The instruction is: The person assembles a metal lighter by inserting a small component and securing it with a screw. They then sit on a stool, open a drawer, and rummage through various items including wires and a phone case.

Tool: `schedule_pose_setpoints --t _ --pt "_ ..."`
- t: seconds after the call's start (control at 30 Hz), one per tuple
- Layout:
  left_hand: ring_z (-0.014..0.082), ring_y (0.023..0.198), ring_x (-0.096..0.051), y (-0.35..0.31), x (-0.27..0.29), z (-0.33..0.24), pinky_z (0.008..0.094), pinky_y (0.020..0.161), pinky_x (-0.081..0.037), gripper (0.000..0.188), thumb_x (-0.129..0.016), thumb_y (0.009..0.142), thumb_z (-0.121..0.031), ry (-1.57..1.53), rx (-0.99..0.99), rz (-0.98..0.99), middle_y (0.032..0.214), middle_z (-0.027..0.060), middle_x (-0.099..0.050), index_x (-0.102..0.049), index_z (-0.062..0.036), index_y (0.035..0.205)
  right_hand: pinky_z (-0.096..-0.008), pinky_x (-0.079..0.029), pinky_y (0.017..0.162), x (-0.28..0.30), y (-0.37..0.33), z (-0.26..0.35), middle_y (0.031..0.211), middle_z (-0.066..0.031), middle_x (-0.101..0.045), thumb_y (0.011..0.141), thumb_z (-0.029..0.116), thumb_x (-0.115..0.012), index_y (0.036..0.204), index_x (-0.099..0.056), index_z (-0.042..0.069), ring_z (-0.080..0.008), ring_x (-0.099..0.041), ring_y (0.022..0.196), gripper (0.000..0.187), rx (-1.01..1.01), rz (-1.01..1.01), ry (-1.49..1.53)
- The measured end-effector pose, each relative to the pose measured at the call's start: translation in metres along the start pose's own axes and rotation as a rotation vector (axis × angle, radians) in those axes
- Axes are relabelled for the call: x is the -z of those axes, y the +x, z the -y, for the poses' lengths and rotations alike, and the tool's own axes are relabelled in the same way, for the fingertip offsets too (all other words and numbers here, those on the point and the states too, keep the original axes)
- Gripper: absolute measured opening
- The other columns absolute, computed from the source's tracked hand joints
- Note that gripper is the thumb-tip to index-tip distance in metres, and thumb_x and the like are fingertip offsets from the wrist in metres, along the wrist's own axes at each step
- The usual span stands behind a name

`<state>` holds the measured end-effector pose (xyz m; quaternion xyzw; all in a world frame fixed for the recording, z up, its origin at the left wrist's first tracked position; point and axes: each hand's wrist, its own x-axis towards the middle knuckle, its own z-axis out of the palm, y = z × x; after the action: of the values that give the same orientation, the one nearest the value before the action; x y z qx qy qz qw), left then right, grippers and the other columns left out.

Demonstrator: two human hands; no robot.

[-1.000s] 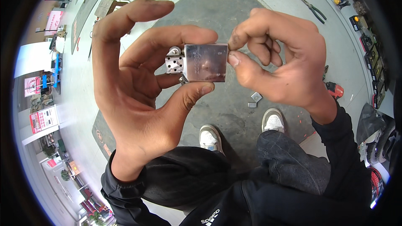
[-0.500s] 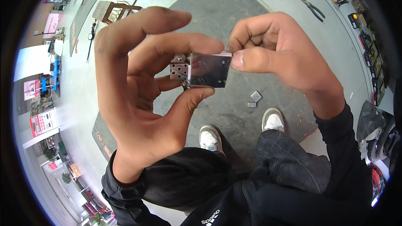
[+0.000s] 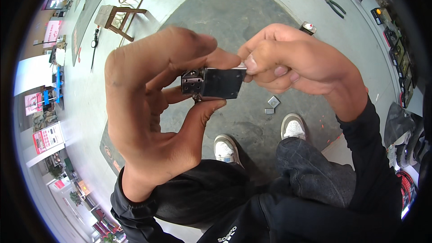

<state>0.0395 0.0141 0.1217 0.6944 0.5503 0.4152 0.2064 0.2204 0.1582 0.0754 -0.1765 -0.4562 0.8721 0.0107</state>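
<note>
Both hands, left hand (image 3: 148,121) and right hand (image 3: 297,65), pinched the metal lighter insert (image 3: 213,83) mid-frame above the grey floor mat (image 3: 252,13); pliers (image 3: 330,3) lay upper right. Since earlier, the hands had risen closer.

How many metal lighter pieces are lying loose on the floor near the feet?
2: a small metal case and a smaller metal piece beside it, on the mat above the right shoe. The hands may hide others.

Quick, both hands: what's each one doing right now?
Left hand: closed on the metal lighter insert, thumb under, fingers over.
Right hand: fingertips pinching the insert's right end.
</note>
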Motion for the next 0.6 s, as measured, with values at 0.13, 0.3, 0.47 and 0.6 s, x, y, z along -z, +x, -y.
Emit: schedule_pose_setpoints --t 0.13,0.3,0.47,0.6 --pt "0.0323 0.104 -0.074 -0.0002 0.0011 -0.0005 0.0334 0.075 -0.068 0.079 -0.078 0.079 0.015 0.025 0.003 0.018 0.113 0.0299 -0.069 -0.034 -0.0044 0.141 -0.0249 -0.020 0.045 0.0007 0.0021 -0.0023 0.055 0.0081 -0.036 0.095 0.016 -0.061 0.093 -0.064 -0.011 -0.0019 -0.026 0.044 0.028 -0.021 0.023 0.063" --pt "0.0332 0.104 -0.074 0.0014 0.0009 -0.0005 0.0342 0.076 -0.068 0.079 -0.078 0.079 0.014 0.024 -0.006 0.024 0.114 0.0302 -0.069 -0.033 -0.0049 0.141 -0.0249 -0.021 0.044 0.0033 0.0021 -0.0022 0.054 0.0087 -0.036 0.098 0.019 -0.058 0.092 -0.064 -0.010 -0.0017 -0.027 0.043 0.030 -0.039 0.061 0.130" --pt "0.0328 0.109 -0.072 0.0000 -0.0012 -0.0042 0.0342 0.079 -0.068 0.080 -0.079 0.079 0.014 -0.015 0.068 -0.027 0.117 0.0302 -0.067 -0.032 -0.0040 0.142 -0.0223 -0.021 0.043 0.0033 0.0031 -0.0083 0.055 0.0088 -0.038 0.098 0.021 -0.058 0.093 -0.064 -0.010 -0.0018 -0.028 0.043 0.032 -0.024 0.111 0.220" --pt "0.0302 0.115 -0.069 0.0030 0.0014 -0.0001 0.0329 0.085 -0.065 0.083 -0.083 0.078 0.010 -0.285 0.293 -0.071 0.125 0.0290 -0.066 -0.032 -0.0021 0.143 -0.0234 -0.023 0.045 -0.0037 -0.0023 -0.0025 0.056 0.0084 -0.039 0.098 0.019 -0.059 0.091 -0.066 -0.005 -0.0023 -0.030 0.046 0.026 0.168 -0.145 -0.155"
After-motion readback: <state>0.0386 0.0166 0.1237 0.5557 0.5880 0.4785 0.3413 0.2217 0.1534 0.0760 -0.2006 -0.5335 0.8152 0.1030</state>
